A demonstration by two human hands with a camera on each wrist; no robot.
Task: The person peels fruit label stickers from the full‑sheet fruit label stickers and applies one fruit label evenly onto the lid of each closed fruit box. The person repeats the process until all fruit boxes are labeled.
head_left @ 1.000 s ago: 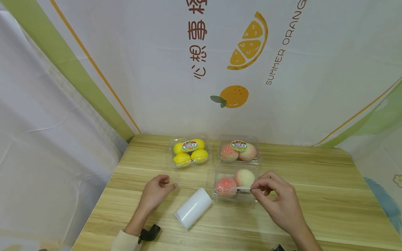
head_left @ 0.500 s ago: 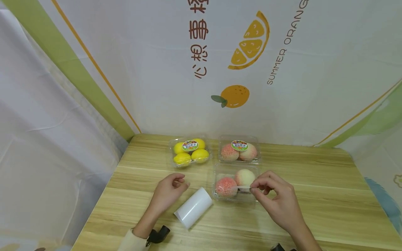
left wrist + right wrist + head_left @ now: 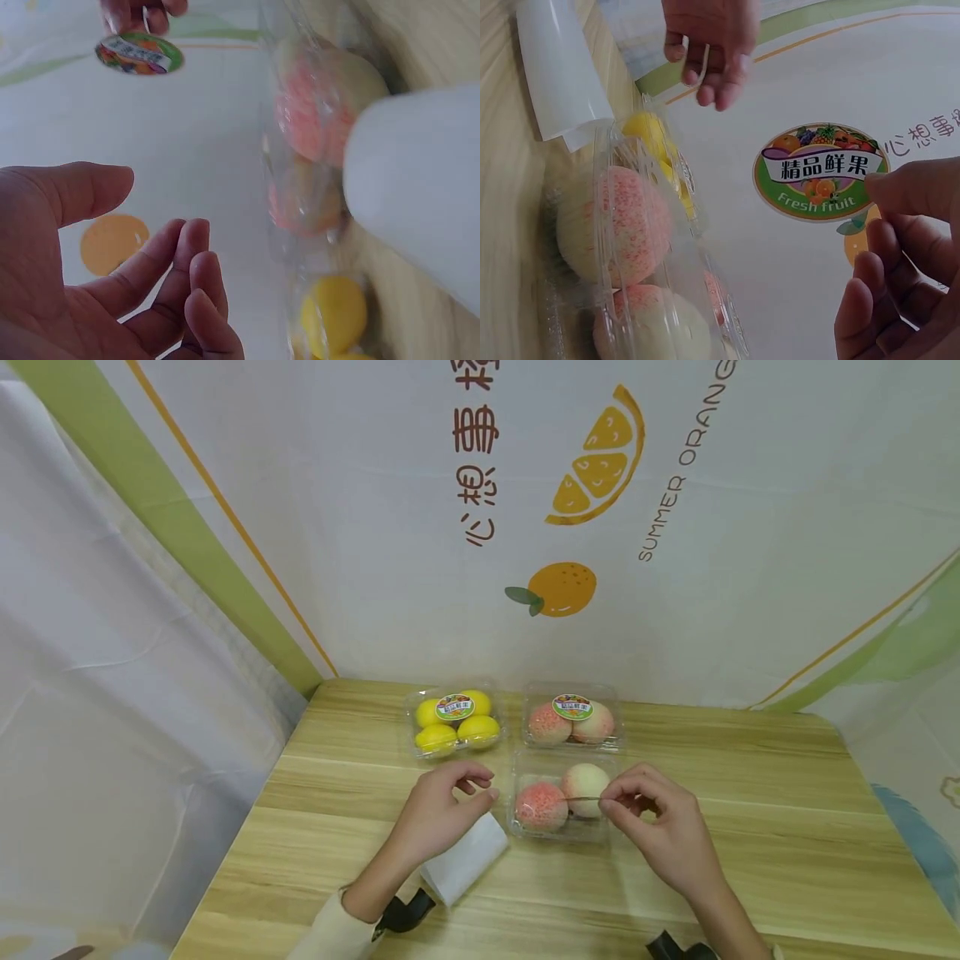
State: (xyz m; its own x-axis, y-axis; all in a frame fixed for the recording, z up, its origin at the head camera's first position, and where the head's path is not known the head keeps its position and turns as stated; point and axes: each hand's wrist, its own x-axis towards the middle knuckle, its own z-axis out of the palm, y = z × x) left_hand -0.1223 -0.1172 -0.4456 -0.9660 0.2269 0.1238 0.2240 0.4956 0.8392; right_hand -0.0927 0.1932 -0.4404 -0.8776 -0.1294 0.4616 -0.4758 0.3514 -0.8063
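My right hand point(image 3: 663, 831) pinches an oval fruit sticker point(image 3: 821, 172) by its edge between thumb and forefinger. The sticker's printed face shows in the right wrist view; in the head view it appears as a thin line over a clear plastic box point(image 3: 530, 765). Two pink-and-cream peaches point(image 3: 542, 807) lie inside that box, and no label is seen on its lid. To the left of the box hovers my left hand point(image 3: 442, 814), fingers loosely bent, holding nothing. Below it lies a white roll point(image 3: 472, 860), partly hidden by the hand and wrist in the head view.
Behind stands another clear box point(image 3: 534, 693) of peaches with an oval label on top. To its left is a labelled box point(image 3: 412, 714) of lemons point(image 3: 477, 730). The wooden table point(image 3: 750, 827) ends against a printed white cloth point(image 3: 390, 568).
My left hand has moved right, over the white roll and toward the sticker. My right hand keeps its place, while the sticker has tilted to a thinner edge in the head view.
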